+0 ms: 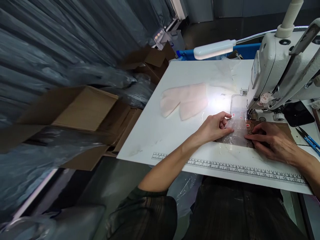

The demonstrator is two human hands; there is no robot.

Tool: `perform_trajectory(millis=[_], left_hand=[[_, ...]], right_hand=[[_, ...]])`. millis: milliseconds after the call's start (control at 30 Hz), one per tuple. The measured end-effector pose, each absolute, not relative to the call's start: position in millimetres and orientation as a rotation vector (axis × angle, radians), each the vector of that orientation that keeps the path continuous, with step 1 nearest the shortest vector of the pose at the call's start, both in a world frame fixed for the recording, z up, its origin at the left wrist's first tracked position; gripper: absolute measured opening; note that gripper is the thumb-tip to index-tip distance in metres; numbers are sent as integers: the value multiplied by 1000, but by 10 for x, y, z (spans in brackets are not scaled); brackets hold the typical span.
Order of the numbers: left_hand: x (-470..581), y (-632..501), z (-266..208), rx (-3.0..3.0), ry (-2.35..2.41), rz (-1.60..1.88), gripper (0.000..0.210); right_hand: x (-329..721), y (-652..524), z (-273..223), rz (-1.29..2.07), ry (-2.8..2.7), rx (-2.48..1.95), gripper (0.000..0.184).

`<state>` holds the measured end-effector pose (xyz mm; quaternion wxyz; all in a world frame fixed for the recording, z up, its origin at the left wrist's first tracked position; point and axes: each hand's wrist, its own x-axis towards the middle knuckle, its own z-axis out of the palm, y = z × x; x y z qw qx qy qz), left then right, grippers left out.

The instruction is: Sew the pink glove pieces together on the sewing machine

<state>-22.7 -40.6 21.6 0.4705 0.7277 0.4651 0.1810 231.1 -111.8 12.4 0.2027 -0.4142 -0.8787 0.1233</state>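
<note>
My left hand (pixel 215 126) pinches the left edge of a clear plastic piece (pixel 237 128) with small red-and-white marks on it. My right hand (pixel 273 140) lies on the other side, fingers stretched out, the index fingertip touching the plastic's right edge. Under the plastic and the right fingers runs a flat brown strip (pixel 283 128). Just beyond the fingers is the needle area of a white sewing machine (pixel 266 70), whose lamp lights the table. What lies beneath the right palm is hidden.
On the white table (pixel 147 133) lies a pale pink fabric piece (pixel 188 100). A printed ruler (pixel 225 166) follows the front edge. A dark phone (pixel 298 113) and blue-handled scissors (pixel 310 140) sit at right. Cardboard boxes (pixel 86 106) with plastic stand left; a lamp (pixel 215 49) hangs behind.
</note>
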Motion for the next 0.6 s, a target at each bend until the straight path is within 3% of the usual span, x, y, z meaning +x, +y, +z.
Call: perform_trajectory(millis=[333,600], left_hand=[[-222,-397,207,1829,1132,453,45],[-217,-404,200,1837,1156,441,47]], right_hand=[[2281,-1059,34,197,-2431,-1275,41],[2331,-1103,111,354,-2446,-1194,41]])
